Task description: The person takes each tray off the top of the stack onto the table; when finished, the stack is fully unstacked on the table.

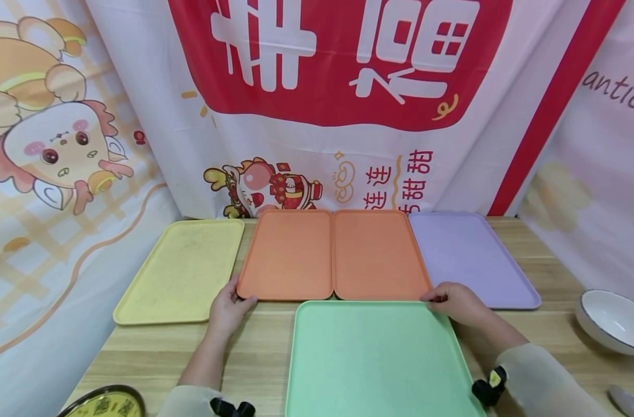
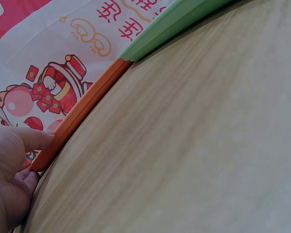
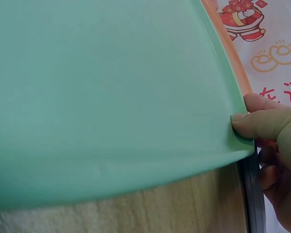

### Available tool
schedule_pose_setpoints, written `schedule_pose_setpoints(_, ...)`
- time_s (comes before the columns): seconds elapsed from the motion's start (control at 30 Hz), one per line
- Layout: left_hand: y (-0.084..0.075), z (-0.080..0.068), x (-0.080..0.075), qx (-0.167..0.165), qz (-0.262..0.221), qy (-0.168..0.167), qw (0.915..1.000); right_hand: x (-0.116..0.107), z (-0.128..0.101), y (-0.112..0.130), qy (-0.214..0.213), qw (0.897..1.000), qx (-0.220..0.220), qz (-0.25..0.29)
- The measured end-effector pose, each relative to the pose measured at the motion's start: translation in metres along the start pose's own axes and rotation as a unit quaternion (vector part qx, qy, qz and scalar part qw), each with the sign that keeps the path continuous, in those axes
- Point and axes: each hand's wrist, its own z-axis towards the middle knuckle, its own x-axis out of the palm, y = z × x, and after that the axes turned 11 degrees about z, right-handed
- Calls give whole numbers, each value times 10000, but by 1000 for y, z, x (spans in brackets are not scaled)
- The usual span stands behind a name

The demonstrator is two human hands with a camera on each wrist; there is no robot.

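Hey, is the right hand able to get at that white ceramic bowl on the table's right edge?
Probably yes: the right hand rests at the green tray's far corner, and only bare wooden table separates it from the white bowl.

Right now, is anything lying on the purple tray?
No, in the head view the purple tray shows only its bare surface, with the right hand resting near its front left corner.
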Motion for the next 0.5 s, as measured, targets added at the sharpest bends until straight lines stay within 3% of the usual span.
schedule_pose_setpoints(0.5,1,0,1,27,-148,35,9999,0,0,-1,29,10000,-81,50)
